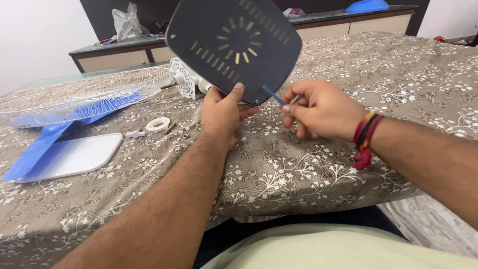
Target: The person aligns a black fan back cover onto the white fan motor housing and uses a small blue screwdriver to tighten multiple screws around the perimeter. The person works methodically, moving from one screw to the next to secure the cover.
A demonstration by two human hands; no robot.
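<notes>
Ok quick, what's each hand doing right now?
Left hand: closed on the lower edge of the dark slotted base plate.
Right hand: closed on a thin blue-handled tool.

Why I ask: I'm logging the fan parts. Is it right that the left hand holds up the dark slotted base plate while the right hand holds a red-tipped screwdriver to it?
Not quite. In the head view the screwdriver in the right hand has a blue tip, not red. The left hand does hold up the dark slotted base plate.
</notes>
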